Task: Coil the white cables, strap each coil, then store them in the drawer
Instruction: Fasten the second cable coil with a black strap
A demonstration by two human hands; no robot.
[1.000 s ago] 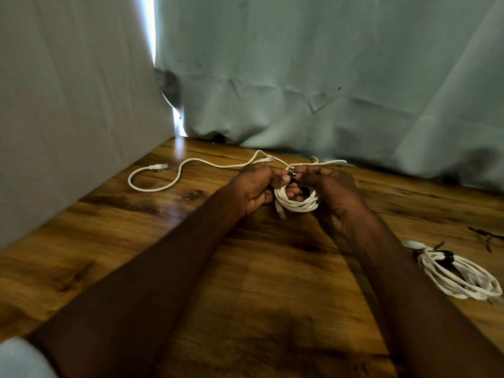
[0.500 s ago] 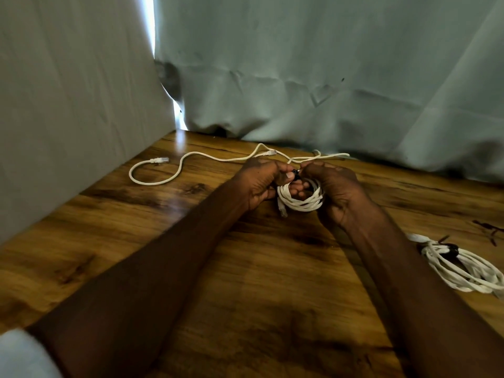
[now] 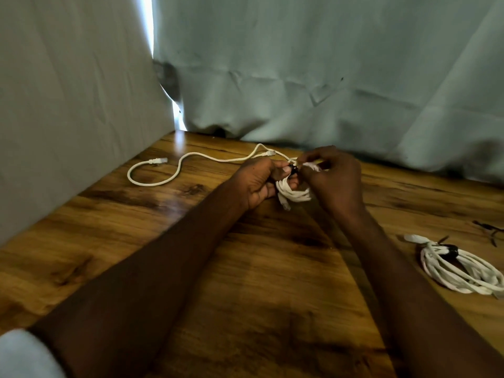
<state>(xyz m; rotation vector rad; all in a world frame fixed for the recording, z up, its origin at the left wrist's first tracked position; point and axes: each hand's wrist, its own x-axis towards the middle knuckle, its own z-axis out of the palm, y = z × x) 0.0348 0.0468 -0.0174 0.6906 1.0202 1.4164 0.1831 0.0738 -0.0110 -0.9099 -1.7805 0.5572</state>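
A small white cable coil hangs between both hands above the wooden table. My left hand grips the coil's left side, thumb against a black strap at its top. My right hand pinches the strap and the coil's top from the right. One plug end dangles below the coil. A loose white cable lies uncoiled on the table at the far left. A second coil bound with a black strap lies at the right edge.
Grey cloth hangs behind and to the left of the table, reaching its far edge. Small dark straps lie near the right edge, beyond the strapped coil. No drawer is in view.
The hands have shifted slightly up and away with the coil. My right hand's fingers have moved to the top of the coil at the strap.
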